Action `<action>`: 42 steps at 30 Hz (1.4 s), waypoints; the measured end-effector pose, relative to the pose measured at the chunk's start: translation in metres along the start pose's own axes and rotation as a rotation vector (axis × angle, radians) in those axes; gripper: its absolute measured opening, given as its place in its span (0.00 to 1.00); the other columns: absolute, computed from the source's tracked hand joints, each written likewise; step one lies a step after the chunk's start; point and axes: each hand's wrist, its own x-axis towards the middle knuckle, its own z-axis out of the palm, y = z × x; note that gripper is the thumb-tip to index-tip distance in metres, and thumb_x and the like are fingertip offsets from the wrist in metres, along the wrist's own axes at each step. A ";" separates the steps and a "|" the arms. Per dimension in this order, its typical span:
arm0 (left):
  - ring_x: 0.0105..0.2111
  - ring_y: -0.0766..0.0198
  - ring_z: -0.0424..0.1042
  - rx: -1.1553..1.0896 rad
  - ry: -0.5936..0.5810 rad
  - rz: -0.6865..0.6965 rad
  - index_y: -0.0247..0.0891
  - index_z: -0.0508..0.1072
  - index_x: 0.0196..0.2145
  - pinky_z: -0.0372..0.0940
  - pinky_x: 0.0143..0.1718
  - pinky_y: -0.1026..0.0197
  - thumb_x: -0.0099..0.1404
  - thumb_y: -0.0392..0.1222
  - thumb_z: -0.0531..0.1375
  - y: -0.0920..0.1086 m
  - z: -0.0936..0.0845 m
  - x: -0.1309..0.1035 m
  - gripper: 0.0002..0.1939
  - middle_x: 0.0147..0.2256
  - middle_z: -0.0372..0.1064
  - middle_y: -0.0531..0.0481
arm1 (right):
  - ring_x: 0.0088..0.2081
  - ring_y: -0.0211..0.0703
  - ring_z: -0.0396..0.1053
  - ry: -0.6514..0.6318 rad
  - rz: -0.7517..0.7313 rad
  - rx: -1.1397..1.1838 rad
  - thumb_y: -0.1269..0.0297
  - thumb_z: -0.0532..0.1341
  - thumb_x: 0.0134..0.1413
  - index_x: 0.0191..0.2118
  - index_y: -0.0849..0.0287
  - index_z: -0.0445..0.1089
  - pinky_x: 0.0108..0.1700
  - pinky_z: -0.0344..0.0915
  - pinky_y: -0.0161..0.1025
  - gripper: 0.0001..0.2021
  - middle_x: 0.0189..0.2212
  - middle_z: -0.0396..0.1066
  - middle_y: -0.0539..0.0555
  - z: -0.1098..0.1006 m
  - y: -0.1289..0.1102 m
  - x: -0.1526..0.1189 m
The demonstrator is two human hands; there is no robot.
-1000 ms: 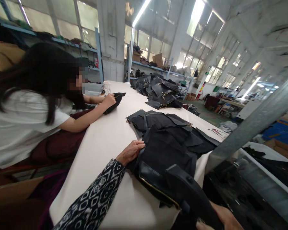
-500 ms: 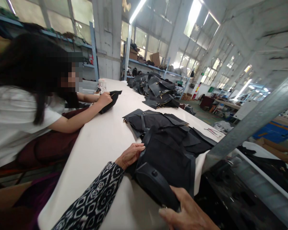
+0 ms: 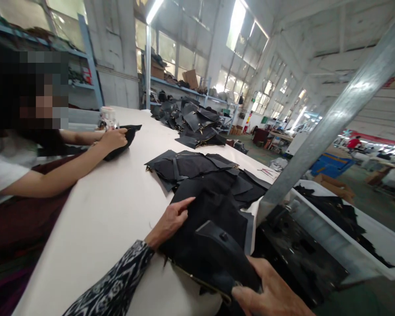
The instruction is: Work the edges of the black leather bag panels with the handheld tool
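Note:
My right hand (image 3: 266, 285), at the lower right, is closed on a black bag piece (image 3: 213, 259) by a curved, smooth strip with a small dark fitting. A gold-coloured zip edge runs along the piece's lower side. My left hand (image 3: 169, 221), below a patterned sleeve, rests at the left side of the black fabric. Its index finger is stretched out over the cloth, and the thumb stands apart from it. Directly beyond lies a pile of flat black bag pieces (image 3: 197, 164) on the white table (image 3: 112, 219), some with gold-coloured metal parts.
A co-worker on the left holds a black piece (image 3: 121, 142) in both hands. Farther back is a bigger heap of black pieces (image 3: 200, 120). A slanted metal post (image 3: 316, 131) rises at the table's right edge, beside a white bin (image 3: 375, 219) of black material.
My left hand has gone from pinching the piece's edge to an outstretched index finger on the fabric. The held piece has shifted, showing its zip edge. The view has swung right.

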 end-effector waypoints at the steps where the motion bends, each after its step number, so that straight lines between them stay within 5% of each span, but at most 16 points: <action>1: 0.36 0.58 0.71 0.223 -0.029 0.058 0.37 0.64 0.57 0.64 0.41 0.58 0.60 0.33 0.49 0.001 0.010 -0.003 0.27 0.36 0.72 0.46 | 0.37 0.48 0.72 0.065 0.005 -0.035 0.56 0.62 0.47 0.49 0.61 0.68 0.36 0.67 0.34 0.23 0.36 0.74 0.56 -0.005 0.009 -0.005; 4: 0.31 0.59 0.71 0.744 -0.172 0.175 0.37 0.61 0.58 0.65 0.35 0.58 0.60 0.30 0.46 -0.001 0.039 -0.011 0.29 0.38 0.70 0.43 | 0.47 0.54 0.68 0.180 0.011 -0.086 0.50 0.64 0.45 0.46 0.61 0.70 0.43 0.66 0.38 0.25 0.44 0.72 0.59 -0.019 0.029 -0.012; 8: 0.34 0.59 0.71 0.943 -0.261 0.213 0.31 0.59 0.58 0.66 0.34 0.59 0.61 0.30 0.46 -0.006 0.058 -0.020 0.27 0.42 0.68 0.40 | 0.34 0.49 0.71 0.150 -0.047 -0.104 0.49 0.60 0.49 0.29 0.61 0.71 0.35 0.66 0.36 0.18 0.27 0.74 0.54 -0.034 0.031 -0.006; 12: 0.36 0.58 0.70 0.975 -0.230 0.259 0.29 0.58 0.57 0.67 0.35 0.58 0.62 0.27 0.45 -0.007 0.058 -0.024 0.26 0.41 0.67 0.40 | 0.20 0.39 0.68 0.046 -0.137 -0.045 0.51 0.55 0.56 0.24 0.59 0.64 0.28 0.64 0.34 0.18 0.14 0.66 0.48 -0.040 0.016 0.014; 20: 0.35 0.56 0.70 1.008 -0.206 0.341 0.27 0.58 0.56 0.68 0.34 0.55 0.61 0.26 0.45 -0.008 0.059 -0.027 0.24 0.39 0.67 0.40 | 0.15 0.36 0.65 -0.018 -0.116 0.044 0.56 0.58 0.53 0.24 0.61 0.64 0.19 0.62 0.31 0.14 0.13 0.65 0.46 -0.031 -0.010 0.070; 27: 0.34 0.57 0.69 0.988 -0.224 0.339 0.31 0.66 0.46 0.67 0.34 0.56 0.61 0.25 0.47 -0.006 0.059 -0.027 0.17 0.39 0.67 0.40 | 0.14 0.35 0.64 -0.033 -0.083 0.076 0.53 0.59 0.51 0.26 0.61 0.63 0.17 0.63 0.31 0.16 0.15 0.65 0.46 -0.024 -0.009 0.104; 37: 0.34 0.58 0.69 0.975 -0.247 0.310 0.33 0.66 0.44 0.67 0.34 0.57 0.62 0.27 0.48 -0.006 0.059 -0.025 0.14 0.38 0.67 0.43 | 0.16 0.36 0.65 0.075 -0.095 0.063 0.55 0.58 0.52 0.24 0.61 0.63 0.18 0.63 0.31 0.14 0.14 0.66 0.47 -0.050 -0.023 0.078; 42: 0.34 0.56 0.69 0.960 -0.221 0.326 0.32 0.65 0.44 0.67 0.34 0.55 0.62 0.26 0.47 -0.007 0.059 -0.025 0.15 0.38 0.67 0.43 | 0.16 0.35 0.65 0.000 -0.100 0.053 0.55 0.58 0.53 0.24 0.61 0.63 0.17 0.62 0.29 0.15 0.14 0.65 0.47 -0.040 -0.014 0.069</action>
